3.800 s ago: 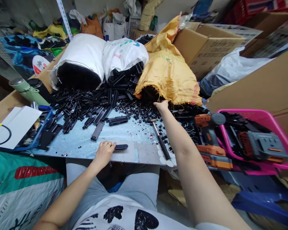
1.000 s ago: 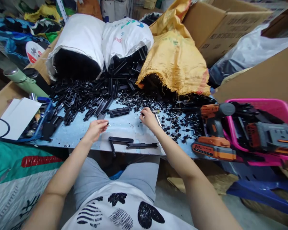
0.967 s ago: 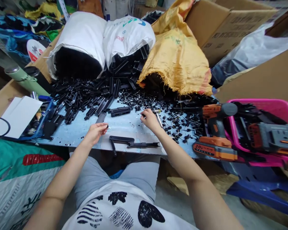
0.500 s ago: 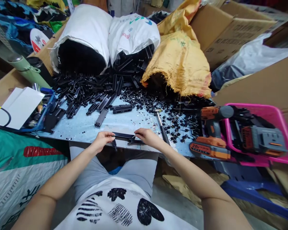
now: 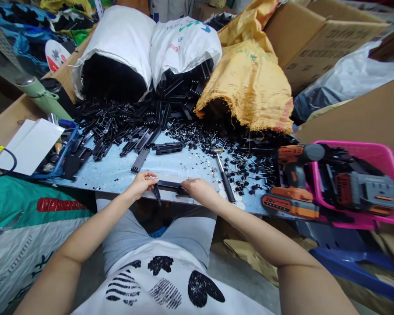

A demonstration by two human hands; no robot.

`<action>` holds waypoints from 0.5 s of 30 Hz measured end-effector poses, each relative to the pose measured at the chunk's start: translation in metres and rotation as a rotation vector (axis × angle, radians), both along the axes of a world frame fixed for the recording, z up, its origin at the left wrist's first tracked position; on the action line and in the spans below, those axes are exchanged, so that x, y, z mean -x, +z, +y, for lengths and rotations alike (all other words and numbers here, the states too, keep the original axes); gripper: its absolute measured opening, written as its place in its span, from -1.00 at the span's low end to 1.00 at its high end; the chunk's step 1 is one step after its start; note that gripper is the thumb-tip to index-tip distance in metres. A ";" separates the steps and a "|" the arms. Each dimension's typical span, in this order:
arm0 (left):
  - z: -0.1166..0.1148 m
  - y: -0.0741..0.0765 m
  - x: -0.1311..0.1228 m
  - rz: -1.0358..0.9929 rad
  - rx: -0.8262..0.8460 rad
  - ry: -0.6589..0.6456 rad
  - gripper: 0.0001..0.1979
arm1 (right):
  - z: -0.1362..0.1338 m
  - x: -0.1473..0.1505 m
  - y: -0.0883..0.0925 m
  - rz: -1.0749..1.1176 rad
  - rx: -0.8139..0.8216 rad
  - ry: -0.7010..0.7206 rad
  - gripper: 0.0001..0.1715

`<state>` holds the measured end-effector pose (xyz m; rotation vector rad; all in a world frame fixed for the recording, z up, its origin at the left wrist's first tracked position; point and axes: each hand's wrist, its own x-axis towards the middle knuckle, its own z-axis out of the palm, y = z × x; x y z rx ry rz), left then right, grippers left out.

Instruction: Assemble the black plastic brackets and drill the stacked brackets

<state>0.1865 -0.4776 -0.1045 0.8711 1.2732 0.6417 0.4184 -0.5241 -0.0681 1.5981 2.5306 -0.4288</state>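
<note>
My left hand (image 5: 143, 183) is closed in a pinch at the left end of a long black plastic bar (image 5: 170, 184), above the table's front edge. At the bar's other end my right hand (image 5: 194, 189) is closed, its fingertips curled out of sight around that end. A short black arm (image 5: 157, 194) slants down from the bar beside my left fingers, past the table edge. Whether a small pin is between the left fingertips is too fine to make out. Beyond my hands lies a dark, flat slotted part (image 5: 140, 160).
A hammer (image 5: 223, 175) lies right of my hands, near scattered black pins (image 5: 249, 168). Farther right are a cordless drill (image 5: 292, 179) and a pink basket (image 5: 389, 175). Loose black bars (image 5: 118, 118) spill from white sacks (image 5: 118, 35); a yellow sack (image 5: 249, 83) stands beside them.
My left hand has risen slightly, and the bar's left end has gone up with it. My right hand has turned knuckles-up, its fingers curling more around the right end.
</note>
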 end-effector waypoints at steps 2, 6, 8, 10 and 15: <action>-0.001 -0.001 0.001 0.000 0.023 -0.027 -0.61 | -0.001 -0.009 -0.008 0.041 -0.011 -0.079 -0.86; -0.008 -0.009 0.007 -0.023 -0.023 -0.033 -0.46 | -0.008 -0.007 -0.020 0.238 -0.236 0.037 -0.73; -0.017 -0.014 0.010 0.061 -0.152 -0.027 -0.45 | -0.010 0.011 -0.026 0.379 -0.343 0.110 -0.65; -0.030 -0.018 0.011 0.318 -0.312 -0.106 -0.60 | -0.007 0.034 -0.034 0.467 -0.372 0.123 -0.58; -0.064 -0.016 -0.014 0.958 -0.447 -0.463 -0.71 | 0.008 0.064 -0.060 0.646 -0.279 0.160 -0.54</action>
